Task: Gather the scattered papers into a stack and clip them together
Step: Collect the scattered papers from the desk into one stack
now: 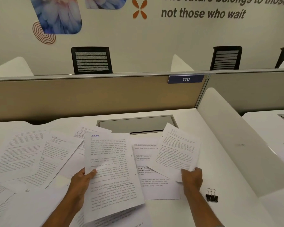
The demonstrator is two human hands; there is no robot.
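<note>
L hand (82, 179) pinches a printed sheet (111, 169) at its left edge, thumb on top, lower centre of frame. R hand (191, 177) grips another sheet (177, 153) by its bottom edge, centre-right. Other papers (23, 153) lie fanned over the desk (170, 215), mostly left. Binder clip (211, 195) sits lower right, near the R forearm, untouched.

Risks, imo: both sheets are floppy and held at one edge, so may buckle or slip when merged; the forearm could knock the clip away.

Readable: "110" tag (186, 79); wall text (203, 13) "not those who wait"; blue stamp, prob. "SPEED POST", reversed.
</note>
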